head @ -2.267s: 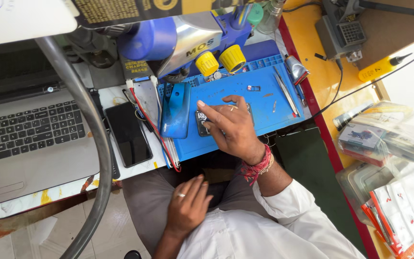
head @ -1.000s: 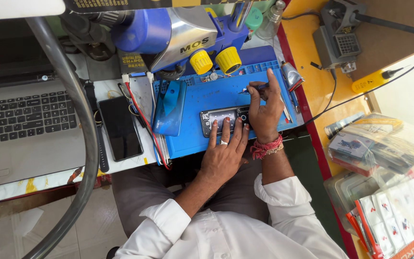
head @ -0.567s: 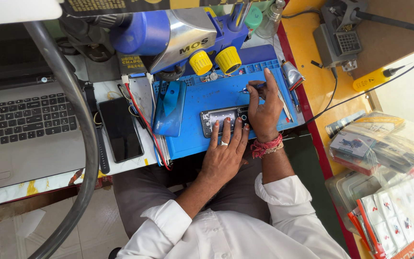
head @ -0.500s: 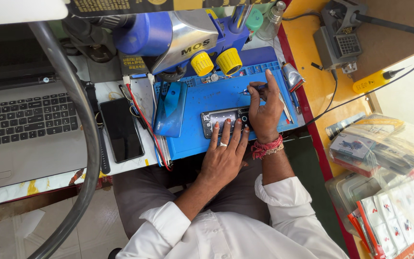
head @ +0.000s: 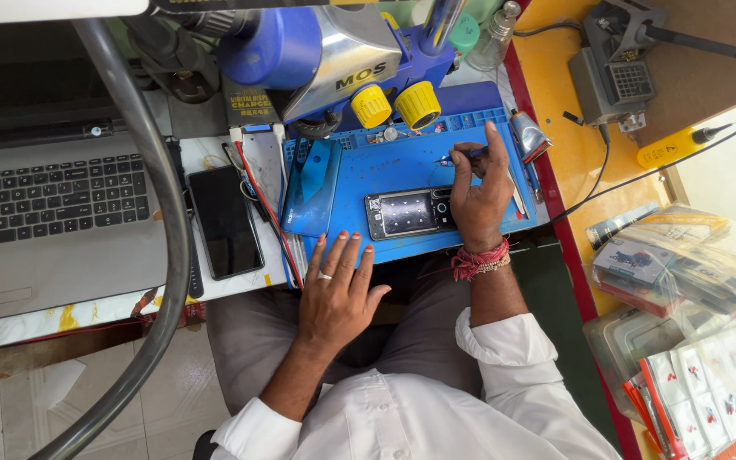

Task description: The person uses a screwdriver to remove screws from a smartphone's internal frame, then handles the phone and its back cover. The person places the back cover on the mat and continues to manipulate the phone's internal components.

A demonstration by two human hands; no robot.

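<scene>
While the work sits on the blue mat, these are the points that matter, left to right:

Laptop (head: 44, 204): at the left edge of the desk, well apart from the work; it needs no attention.

Black phone (head: 225, 221): lies flat beside the laptop, untouched; best left there so the mat stays free.

Blue back cover (head: 313, 187): lies on the left part of the repair mat (head: 402, 166), just beside the opened device.

Left hand (head: 334, 294): fingers spread and flat, holding nothing, fingertips resting at the near edge of the mat. I judge it would serve better pressed on the device to stop it sliding.

Opened phone (head: 406, 213): lies flat near the front edge of the mat, its right end under the right hand.

Right hand (head: 479, 192): pinched closed on a thin tool.

Thin tool (head: 453, 158): held level above the mat; whether it is tweezers or a fine driver I cannot tell. A light pinch and a wrist resting on the mat should keep the tip steady.

Soldering station (head: 611, 72): at the far right corner; its cable trails near the mat, so I would keep the elbow clear.
</scene>
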